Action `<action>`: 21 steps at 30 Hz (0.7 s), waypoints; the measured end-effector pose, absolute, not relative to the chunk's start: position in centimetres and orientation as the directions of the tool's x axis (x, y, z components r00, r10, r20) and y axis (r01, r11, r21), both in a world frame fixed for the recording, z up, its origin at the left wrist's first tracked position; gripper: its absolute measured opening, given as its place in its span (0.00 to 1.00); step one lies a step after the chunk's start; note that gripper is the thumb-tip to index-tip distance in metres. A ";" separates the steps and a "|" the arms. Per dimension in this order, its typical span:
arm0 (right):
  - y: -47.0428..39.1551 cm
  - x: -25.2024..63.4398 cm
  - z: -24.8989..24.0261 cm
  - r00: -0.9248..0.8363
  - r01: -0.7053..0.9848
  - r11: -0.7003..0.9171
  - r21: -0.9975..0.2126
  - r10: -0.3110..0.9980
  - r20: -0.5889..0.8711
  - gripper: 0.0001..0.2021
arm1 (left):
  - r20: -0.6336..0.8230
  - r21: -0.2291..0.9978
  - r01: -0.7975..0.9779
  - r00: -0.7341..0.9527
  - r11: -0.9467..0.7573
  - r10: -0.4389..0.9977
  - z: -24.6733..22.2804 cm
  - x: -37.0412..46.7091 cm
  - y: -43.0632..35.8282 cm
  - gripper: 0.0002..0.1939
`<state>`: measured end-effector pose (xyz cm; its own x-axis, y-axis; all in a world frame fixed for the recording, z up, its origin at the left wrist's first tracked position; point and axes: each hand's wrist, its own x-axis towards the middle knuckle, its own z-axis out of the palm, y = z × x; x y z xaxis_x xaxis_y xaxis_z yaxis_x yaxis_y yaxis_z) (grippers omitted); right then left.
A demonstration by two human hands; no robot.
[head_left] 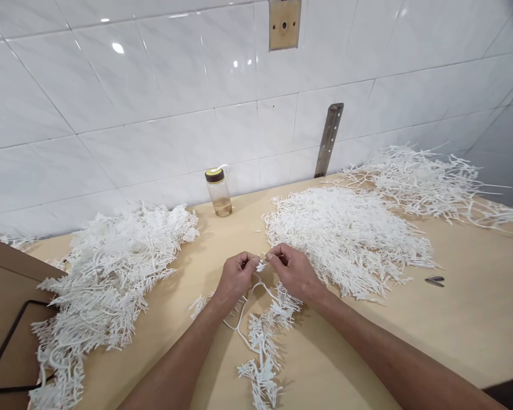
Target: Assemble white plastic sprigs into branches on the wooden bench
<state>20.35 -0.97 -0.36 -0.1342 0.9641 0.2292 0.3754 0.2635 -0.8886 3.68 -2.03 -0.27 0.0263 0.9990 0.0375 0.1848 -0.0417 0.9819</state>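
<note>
My left hand [239, 273] is closed in a pinch on the end of a white plastic strand. Facing it, my right hand [288, 266] pinches a tiny white piece, mostly covered by the fingertips. Between the fingertips shows a small white tuft [260, 266]. Below my hands, a smooth white stem [242, 319] loops down, joined to or lying against a frilly white branch strand [265, 336]; I cannot tell which. Just beyond my right hand spreads a large heap of short white plastic sprigs [342, 233].
Tangled white strands pile up at the left [115, 267]. Thin white stems [427, 182] form a heap at the back right. A bottle [219, 196] stands near the tiled wall. Small clippers [435, 281] lie at right. A cardboard box [8, 296] borders the left side.
</note>
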 end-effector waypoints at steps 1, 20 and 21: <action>-1.0 20.3 -0.4 -0.129 0.339 0.259 -0.904 0.965 0.228 0.10 | 0.036 0.981 0.188 0.038 -0.043 0.999 -0.3 3.6 -2.0 0.18; -0.6 20.7 -0.7 -0.305 0.158 0.120 -0.980 0.950 0.068 0.09 | 0.022 0.975 0.219 0.008 -0.023 1.000 0.0 4.2 -2.1 0.16; -0.6 20.8 -0.6 -0.312 0.159 0.116 -0.980 0.948 0.062 0.09 | 0.025 0.973 0.227 0.007 -0.026 1.000 0.0 4.2 -2.1 0.16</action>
<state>20.77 -0.61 -0.61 -0.3115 0.9482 0.0618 0.1589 0.1161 -0.9804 4.22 -2.12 0.03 0.0066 0.9997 0.0252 0.2275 -0.0260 0.9734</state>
